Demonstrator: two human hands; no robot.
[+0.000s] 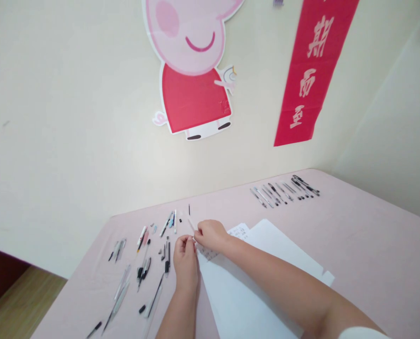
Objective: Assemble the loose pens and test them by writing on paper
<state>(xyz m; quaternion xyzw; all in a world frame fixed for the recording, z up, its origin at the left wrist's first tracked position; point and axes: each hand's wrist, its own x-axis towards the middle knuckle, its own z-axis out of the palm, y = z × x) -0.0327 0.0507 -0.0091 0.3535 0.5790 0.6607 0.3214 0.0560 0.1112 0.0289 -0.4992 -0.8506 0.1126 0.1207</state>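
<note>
My left hand and my right hand meet over the pink table, fingertips pinched together. Between them they hold a slim white pen piece that sticks up and away from my right fingers. Both hands hover just left of the white paper sheets. Around my left hand lie several taken-apart pen parts: barrels, caps and refills. A short black refill lies just beyond my hands.
A row of several whole pens lies at the table's far right edge by the wall. A cartoon pig cut-out and a red banner hang on the cream wall. Wooden floor shows at the left.
</note>
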